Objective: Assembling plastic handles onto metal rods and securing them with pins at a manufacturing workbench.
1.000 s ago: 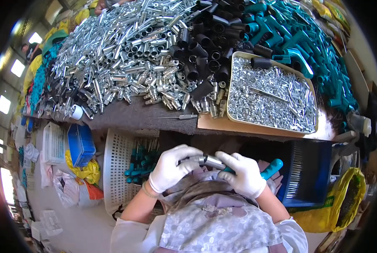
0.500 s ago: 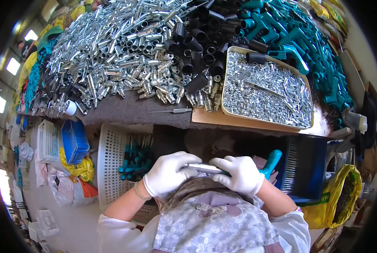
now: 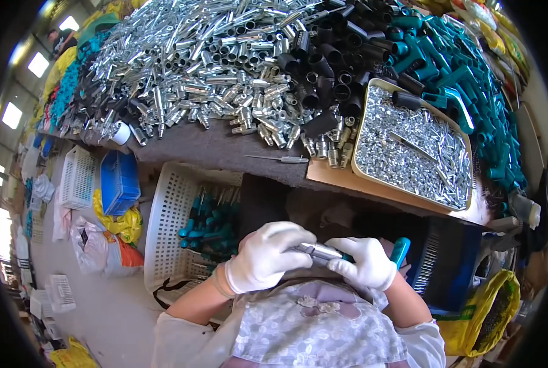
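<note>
Both my hands wear white gloves and meet in front of my apron. Between them is a teal-handled tool with a silver metal barrel point(image 3: 318, 249), lying almost level. My left hand point(image 3: 272, 256) is closed around the barrel's left end, and its fingers hide that tip. The right hand point(image 3: 369, 262) grips the tool where the barrel meets the handle. From behind that hand the bent teal handle point(image 3: 401, 250) sticks up at the right. Below the bench edge, left of my hands, a white perforated basket point(image 3: 163, 227) holds several teal-handled tools point(image 3: 209, 227).
On the bench ahead are heaps of silver metal sleeves point(image 3: 225, 80), black tubes point(image 3: 329, 80) and teal handles point(image 3: 464, 80). A cream tray point(image 3: 361, 129) holds small metal parts. One slim pointed tool point(image 3: 289, 159) lies near the edge. A yellow sack point(image 3: 464, 331) stands right.
The view has shifted, so the bench things sit farther right. My left hand has turned and its fingers have lifted higher over the barrel; the tool now tilts down slightly toward the right.
</note>
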Tool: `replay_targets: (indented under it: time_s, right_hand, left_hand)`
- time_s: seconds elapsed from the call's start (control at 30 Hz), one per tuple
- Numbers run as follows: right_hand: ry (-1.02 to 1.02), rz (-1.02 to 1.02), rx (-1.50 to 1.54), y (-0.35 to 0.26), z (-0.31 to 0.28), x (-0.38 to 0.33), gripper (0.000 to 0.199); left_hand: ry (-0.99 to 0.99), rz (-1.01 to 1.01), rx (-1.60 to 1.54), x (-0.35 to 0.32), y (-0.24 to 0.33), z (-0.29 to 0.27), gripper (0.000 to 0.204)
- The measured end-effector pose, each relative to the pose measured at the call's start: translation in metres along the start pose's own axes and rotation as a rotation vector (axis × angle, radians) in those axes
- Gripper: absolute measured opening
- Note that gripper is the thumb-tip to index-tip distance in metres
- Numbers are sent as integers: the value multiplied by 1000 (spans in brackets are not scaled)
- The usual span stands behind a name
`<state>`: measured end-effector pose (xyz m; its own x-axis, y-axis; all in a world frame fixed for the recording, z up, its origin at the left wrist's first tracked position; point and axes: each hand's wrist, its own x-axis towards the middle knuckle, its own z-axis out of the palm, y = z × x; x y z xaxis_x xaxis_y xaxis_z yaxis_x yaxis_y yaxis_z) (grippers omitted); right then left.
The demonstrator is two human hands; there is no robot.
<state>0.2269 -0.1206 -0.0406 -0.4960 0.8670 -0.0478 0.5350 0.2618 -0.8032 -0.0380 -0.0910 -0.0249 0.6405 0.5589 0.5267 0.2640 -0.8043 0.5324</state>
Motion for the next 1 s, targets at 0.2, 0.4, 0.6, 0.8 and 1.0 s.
replay_targets:
  time_s: [0.2,0.4,0.6,0.8,1.0]
  right_hand:
    - [38,-27,-162,-7,3,4,41]
    - [24,-24,-188,-7,0,1,41]
    - [47,-65,-178,-6,0,-2,41]
    - [28,-31,-300,-12,1,-1,40]
    - [58,-20,-282,-12,-2,-1,40]
  left_hand:
    - [-94,-616,-362,-12,-2,1,19]
    - [-119,-364,-31,-1,2,-2,21]
    - [-45,-117,5,-4,0,2,26]
    - [-36,-645,-423,-12,1,8,23]
    - [13,-321,-98,3,2,-1,25]
